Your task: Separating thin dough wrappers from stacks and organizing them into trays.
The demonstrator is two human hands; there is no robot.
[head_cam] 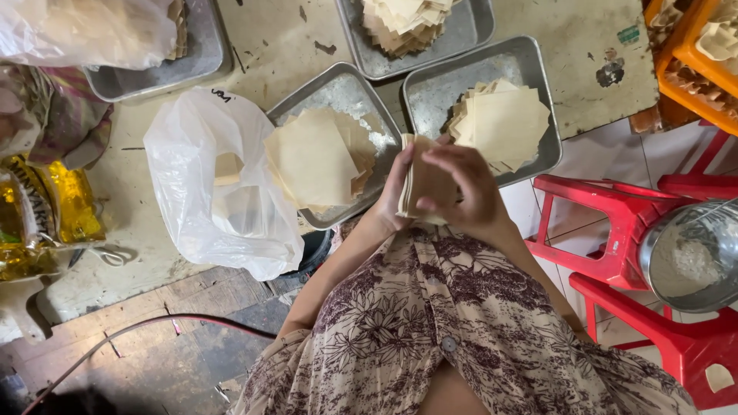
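Both my hands hold a small stack of thin, pale square dough sheets (422, 187) upright in front of my chest. My left hand (394, 190) cups the stack from the left. My right hand (467, 187) covers its right side with fingers curled over the top. Just beyond the hands stand two metal trays. The left tray (338, 91) carries a fanned pile of the same sheets (317, 159). The right tray (523, 69) carries another pile of square sheets (501, 125).
A white plastic bag (223, 184) with a few sheets lies left of the trays. Another tray of sheets (405, 23) sits at the back, and a covered tray (146, 46) at far left. Oil bottles (46, 215) stand left. Red stools (615, 230), a metal bowl (692, 253) and an orange crate (696, 54) are right.
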